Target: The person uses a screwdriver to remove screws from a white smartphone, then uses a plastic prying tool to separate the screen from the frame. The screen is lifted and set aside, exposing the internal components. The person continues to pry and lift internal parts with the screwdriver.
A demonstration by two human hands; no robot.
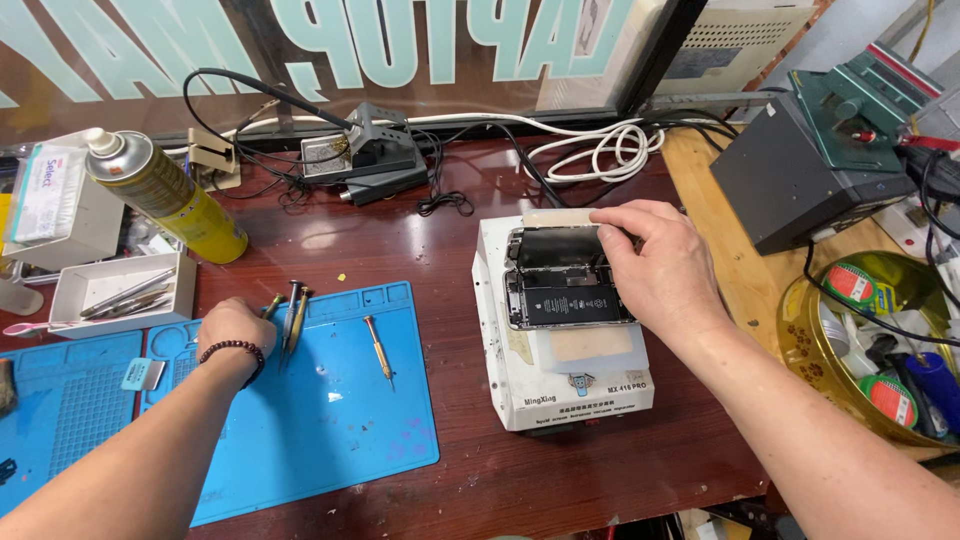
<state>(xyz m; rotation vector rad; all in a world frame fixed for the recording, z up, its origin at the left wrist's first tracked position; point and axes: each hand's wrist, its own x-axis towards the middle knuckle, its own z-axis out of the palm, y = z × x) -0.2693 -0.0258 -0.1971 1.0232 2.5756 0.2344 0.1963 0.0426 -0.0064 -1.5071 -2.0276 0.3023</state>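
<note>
An opened phone point(560, 280), its dark innards exposed, is laid flat on a white heating platform point(520, 385). Small screwdrivers point(292, 315) are laid on a blue mat point(330, 420) at nine o'clock from it.

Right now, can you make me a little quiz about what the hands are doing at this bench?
1. True or false: the right hand rests on the opened phone lying on the white heating pad machine.
2. What does the left hand reach for?
A. the yellow spray can
B. the small screwdrivers on the blue mat
C. the white cable
3. Fill the gap: one screwdriver lies alone, to the ____ of the left hand.

Key: 1 true. 2 B. 3 right.
</note>
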